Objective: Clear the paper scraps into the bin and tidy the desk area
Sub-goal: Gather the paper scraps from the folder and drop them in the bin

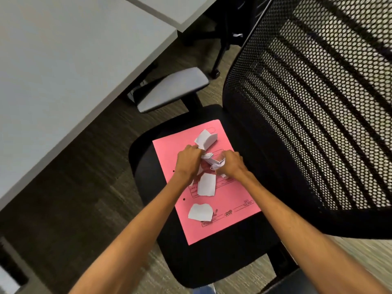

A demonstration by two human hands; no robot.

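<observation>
A pink folder [231, 200] lies on the black seat of an office chair [212, 264]. White paper scraps are scattered on it: a curled one [206, 139] at the far end, a flat one [206, 185] in the middle, and another [200, 212] nearer me. My left hand [187, 161] and my right hand [231, 163] are curled over the folder's middle, gripping a bunch of crumpled scraps [212, 161] between them.
The chair's black mesh backrest [318, 102] rises at the right, and its grey armrest [171, 88] sticks out at the left. A grey desk [63, 66] fills the upper left. Dark carpet floor surrounds the chair. No bin is in view.
</observation>
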